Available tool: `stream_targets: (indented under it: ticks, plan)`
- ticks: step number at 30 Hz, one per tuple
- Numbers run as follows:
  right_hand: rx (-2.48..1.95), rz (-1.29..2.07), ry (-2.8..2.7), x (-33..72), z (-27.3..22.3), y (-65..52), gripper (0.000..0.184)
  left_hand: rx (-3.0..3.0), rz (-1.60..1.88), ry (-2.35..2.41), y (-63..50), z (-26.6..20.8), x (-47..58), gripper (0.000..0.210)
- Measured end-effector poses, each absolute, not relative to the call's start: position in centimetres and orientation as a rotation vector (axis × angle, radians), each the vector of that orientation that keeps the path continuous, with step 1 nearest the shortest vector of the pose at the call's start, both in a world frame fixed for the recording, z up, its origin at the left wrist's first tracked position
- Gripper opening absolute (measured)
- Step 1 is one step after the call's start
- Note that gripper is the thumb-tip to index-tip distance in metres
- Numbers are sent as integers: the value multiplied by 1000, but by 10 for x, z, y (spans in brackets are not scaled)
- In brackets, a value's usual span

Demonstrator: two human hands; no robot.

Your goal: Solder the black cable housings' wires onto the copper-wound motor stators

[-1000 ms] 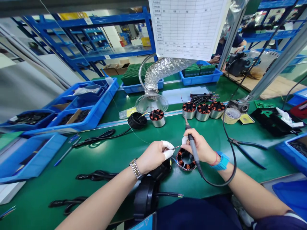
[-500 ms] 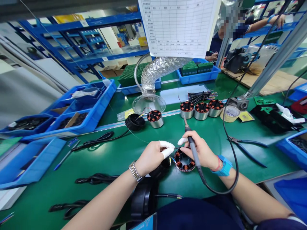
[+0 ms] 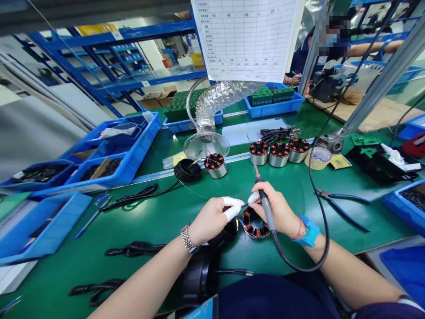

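Observation:
My left hand (image 3: 212,219), with white finger cots on its fingertips, pinches one end of a short dark wire (image 3: 245,205). My right hand (image 3: 279,212) grips a soldering iron (image 3: 267,208), its tip pointing up and away. The right thumb and a white-covered finger meet the wire's other end. Just below lies a motor stator (image 3: 255,223) with copper windings, partly behind the right fingers. Yellow and blue leads show between it and a black round housing (image 3: 226,235), which my left hand partly covers. A thin strand runs from my left hand toward the back left.
Several wound stators (image 3: 279,154) stand at the back beside a tape roll (image 3: 319,157). Another stator (image 3: 215,165) is wired to a black cap (image 3: 187,170) under a fume hood (image 3: 206,144). Pliers (image 3: 343,197) lie right; blue bins (image 3: 146,133) stand left. A co-worker (image 3: 328,48) is behind.
My right finger and thumb have drawn together onto the wire's end, closing the gap beside my left fingertips. The soldering iron stays in my right hand. The co-worker's raised arm has lowered.

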State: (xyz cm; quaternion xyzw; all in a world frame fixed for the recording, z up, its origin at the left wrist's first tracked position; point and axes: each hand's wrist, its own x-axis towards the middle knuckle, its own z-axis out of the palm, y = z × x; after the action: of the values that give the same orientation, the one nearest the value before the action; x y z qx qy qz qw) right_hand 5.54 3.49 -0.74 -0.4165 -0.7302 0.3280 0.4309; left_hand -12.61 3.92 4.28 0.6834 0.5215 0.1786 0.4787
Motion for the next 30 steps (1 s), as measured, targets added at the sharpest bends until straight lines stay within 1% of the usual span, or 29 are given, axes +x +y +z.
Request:
stream_targets:
  ticks: [6,9,11,12,13,15,17,18,20,25,30]
  plan:
    - [-1151,494,-1764,37,-15,35,17,1717,451,1214,37,37,-127,29]
    - [-1146,508,-1783,41,-9,34,20,1704,433,1130,39,35,-137,27]
    - [-1148,553,-1759,48,-3,26,23,1689,415,991,40,35,-145,37]
    - [-1150,590,-1720,52,-1,20,24,1716,397,923,41,36,-149,40]
    - [-1151,650,-1668,54,1,13,25,1779,371,878,42,37,-151,38]
    - [-1119,858,-1578,54,1,-2,26,1978,320,893,42,38,-153,24]
    - [-1040,1147,-1545,51,-1,-15,27,2155,291,978,42,37,-151,13]
    - [-1003,1258,-1532,48,-3,-20,27,2203,290,1015,42,36,-150,11]
    - [-965,1338,-1506,44,-7,-23,28,2230,305,1049,42,34,-148,10]
    - [-982,1176,-1567,48,-8,-8,29,2188,316,1105,37,32,-149,12]
    - [-1062,761,-1890,58,-6,6,19,2148,368,1163,33,31,-147,14]
